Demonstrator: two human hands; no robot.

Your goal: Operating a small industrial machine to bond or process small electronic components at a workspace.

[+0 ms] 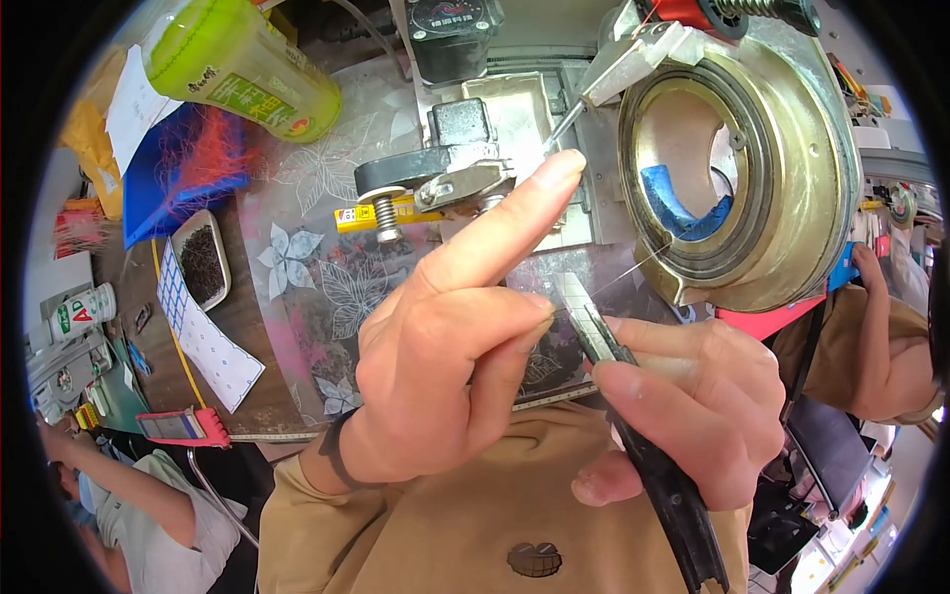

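My right hand [708,391] grips a snap-off utility knife [665,485]. Its black handle points down toward me, and the segmented blade slants up and left. Just left of the blade, my left hand [426,342] pinches thumb against curled fingers, with the index finger stretched up and right. What the pinch holds, if anything, is too small to make out. A thin pale line [633,270], perhaps thread, runs between the blade area and a brass-coloured ring [653,213] on a machine. Inside the ring sits a blue curved pad [661,198].
A metal clamp mechanism [465,185] with springs stands beyond my left hand. At the far left are a green-tinted bottle [252,74], a blue tray [163,198] of red threads and a white dish [201,259] of dark bits. Other people sit at left and right.
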